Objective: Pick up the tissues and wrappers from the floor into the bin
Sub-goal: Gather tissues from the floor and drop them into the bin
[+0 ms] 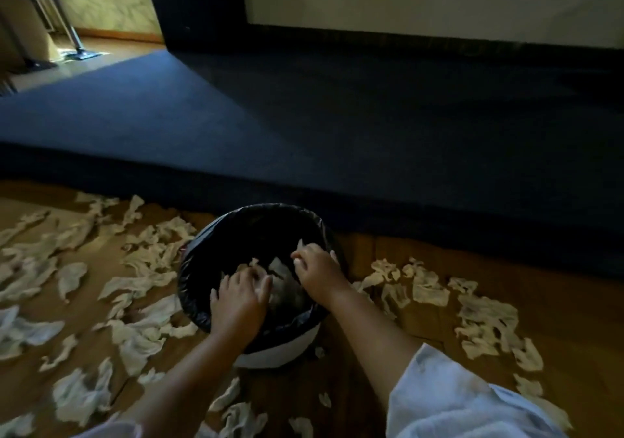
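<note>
Scanning L to R: tissues [50, 268] scattered thick over the wood floor [388, 258] on the left, crumpled strips, long axes mixed, many running roughly diagonal toward the bin. No wrappers I can pick out, img too blurry.

Bin [260, 289] sits centre, upright, mouth facing up, black liner [202, 258] folded over the rim, white wall showing at the near side. Stands on the floor just in front of a dark blue carpeted step [304, 117].

Left hand [238, 302] is over the near-left rim, reaching into the mouth, fingers [260, 277] curled around a bit of tissue. Grip looks pinched but blur makes it unsure.

Right hand [319, 272] is inside the mouth on the far-right side, fingers bent down, pale tissue scraps at its tips. Can't tell if held or loose. Right sleeve [456, 400] is white, pushed up the forearm.

More tissues [472, 316] right of the bin, smaller cluster, trailing diagonally toward the near-right corner.
</note>
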A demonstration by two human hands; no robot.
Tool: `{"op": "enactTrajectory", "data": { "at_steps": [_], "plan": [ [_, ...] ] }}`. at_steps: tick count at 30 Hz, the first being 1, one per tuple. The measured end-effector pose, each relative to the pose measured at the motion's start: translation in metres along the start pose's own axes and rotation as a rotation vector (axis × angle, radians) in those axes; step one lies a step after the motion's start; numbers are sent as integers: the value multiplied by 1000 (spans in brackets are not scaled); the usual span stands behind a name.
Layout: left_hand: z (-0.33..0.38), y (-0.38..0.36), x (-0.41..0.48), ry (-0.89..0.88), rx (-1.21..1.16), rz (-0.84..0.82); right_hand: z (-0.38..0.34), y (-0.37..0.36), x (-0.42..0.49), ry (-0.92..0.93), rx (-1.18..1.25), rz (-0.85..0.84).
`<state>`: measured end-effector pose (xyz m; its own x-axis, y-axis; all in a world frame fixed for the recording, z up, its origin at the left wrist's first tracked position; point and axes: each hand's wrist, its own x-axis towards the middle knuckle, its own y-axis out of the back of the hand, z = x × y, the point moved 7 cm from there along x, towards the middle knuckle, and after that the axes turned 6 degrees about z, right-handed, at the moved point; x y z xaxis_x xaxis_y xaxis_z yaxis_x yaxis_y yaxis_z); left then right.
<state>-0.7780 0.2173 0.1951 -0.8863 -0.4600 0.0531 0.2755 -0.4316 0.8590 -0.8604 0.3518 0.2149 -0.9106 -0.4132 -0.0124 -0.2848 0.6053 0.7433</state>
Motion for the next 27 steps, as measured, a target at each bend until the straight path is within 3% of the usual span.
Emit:
{"op": "enactTrajectory", "data": {
  "at_steps": [5,9,27],
  "plan": [
    [-5,-10,-17,-98,141,84,24,-26,-19,118,-249,-13],
    [-5,-26,-6,-76,202,-8,30,-27,-9,150,-332,27],
    [-3,-34,13,-80,255,-75,39,-29,9,173,-349,79]
  ]
}}
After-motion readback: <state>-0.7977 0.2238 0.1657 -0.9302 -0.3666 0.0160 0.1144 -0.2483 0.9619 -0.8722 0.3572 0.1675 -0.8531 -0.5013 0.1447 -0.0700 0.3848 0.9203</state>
